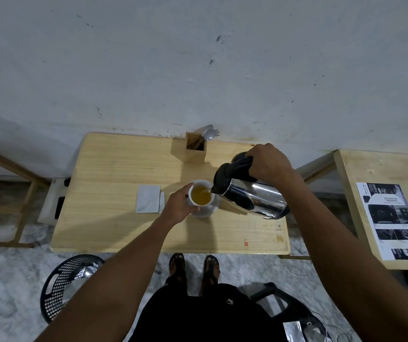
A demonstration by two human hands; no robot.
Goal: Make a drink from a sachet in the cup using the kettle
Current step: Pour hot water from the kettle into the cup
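A white cup stands on a white saucer near the middle of the wooden table. Yellow-orange liquid fills much of the cup. My left hand grips the cup's left side. My right hand holds the black handle of a steel kettle, tilted with its spout over the cup's right rim, and a thin stream runs into the cup. An opened silver sachet and its torn strip lie flat to the left of the cup.
A wooden holder with spoons and a fork stands at the table's back edge. The black kettle base sits behind the kettle. A second table with printed sheets is at right. A black basket stands on the floor at left.
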